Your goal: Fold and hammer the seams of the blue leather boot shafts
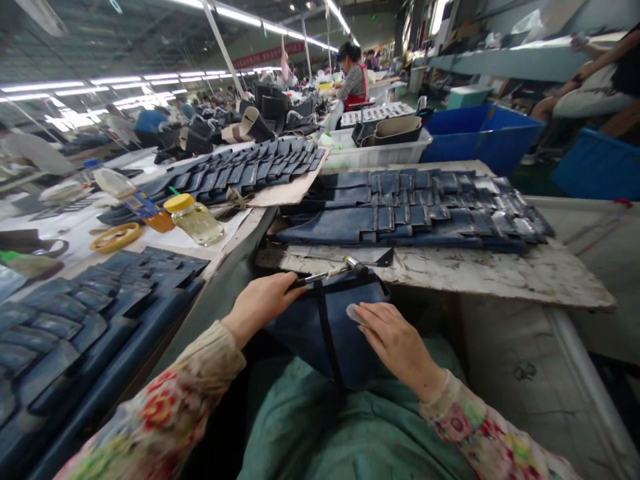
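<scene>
My left hand (265, 300) is closed around the dark handle end of a small hammer (356, 266), whose head points right over the top edge of a dark blue leather-like piece (305, 327). That piece has black strips across it and rests at my lap, over a green apron (345, 427). Pinched in my right hand (395, 340) is a small whitish, translucent flat piece (354, 313), held against or just above the blue surface. The fingertips of the left hand are partly hidden behind the handle.
Overlapping blue pieces lie on the board (500, 277) ahead and on the left table. A jar with a yellow lid (197, 220), a bottle (130, 200) and a tape roll (116, 237) stand left. Beyond are a white bin (380, 157), a blue bin (480, 137) and a co-worker (354, 80).
</scene>
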`<state>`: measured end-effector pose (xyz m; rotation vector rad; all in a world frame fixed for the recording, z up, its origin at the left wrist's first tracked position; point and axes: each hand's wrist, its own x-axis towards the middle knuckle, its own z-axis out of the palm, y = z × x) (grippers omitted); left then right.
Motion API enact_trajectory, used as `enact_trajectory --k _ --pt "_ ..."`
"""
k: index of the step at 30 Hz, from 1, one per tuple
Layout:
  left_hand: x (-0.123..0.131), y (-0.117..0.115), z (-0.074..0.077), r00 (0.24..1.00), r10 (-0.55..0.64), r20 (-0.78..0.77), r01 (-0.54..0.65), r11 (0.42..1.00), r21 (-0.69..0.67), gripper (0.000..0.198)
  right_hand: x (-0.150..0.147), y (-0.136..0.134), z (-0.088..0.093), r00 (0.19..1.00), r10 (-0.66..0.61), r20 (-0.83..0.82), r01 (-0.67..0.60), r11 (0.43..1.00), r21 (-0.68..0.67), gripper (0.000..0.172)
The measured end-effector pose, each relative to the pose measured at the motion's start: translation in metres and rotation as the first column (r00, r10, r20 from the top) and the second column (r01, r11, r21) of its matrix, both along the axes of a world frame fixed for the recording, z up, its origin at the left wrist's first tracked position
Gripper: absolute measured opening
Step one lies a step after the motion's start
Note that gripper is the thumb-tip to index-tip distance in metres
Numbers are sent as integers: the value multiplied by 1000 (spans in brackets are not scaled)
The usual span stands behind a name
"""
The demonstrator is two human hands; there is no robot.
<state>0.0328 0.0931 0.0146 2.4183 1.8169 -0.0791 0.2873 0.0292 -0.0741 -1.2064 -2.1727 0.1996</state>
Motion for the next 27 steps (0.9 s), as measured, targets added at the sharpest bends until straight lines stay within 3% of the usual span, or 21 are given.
enact_trajectory --k 4,7,10,12,17,21,24,27 --pt "43 55 -8 984 -175 33 171 981 94 53 0 -1 2 1000 -12 9 13 1000 -11 35" --pt "61 90 -15 971 -228 71 219 969 114 59 0 -1 3 1000 -21 4 21 1000 -16 35" --pt "65 110 -26 968 -223 113 208 969 130 46 -1 0 2 1000 -15 0 15 999 -28 36" --pt "62 110 -35 967 -207 145 191 974 120 35 -1 0 1 1000 -16 1 16 999 -35 36" --pt "34 67 -58 964 -130 233 135 991 -7 43 -1 -1 -2 1000 -6 0 6 999 -47 36" --pt "-20 15 -67 958 95 271 -98 995 -3 46 6 8 0 1000 -6 -21 4 998 -58 39" --pt "-60 -19 -77 868 293 400 -313 950 -15 54 15 25 3 994 -91 -54 88 994 -63 43" --pt "-78 -46 -90 696 454 556 -476 872 -116 60 25 47 7 983 -159 -92 146 979 -142 44"
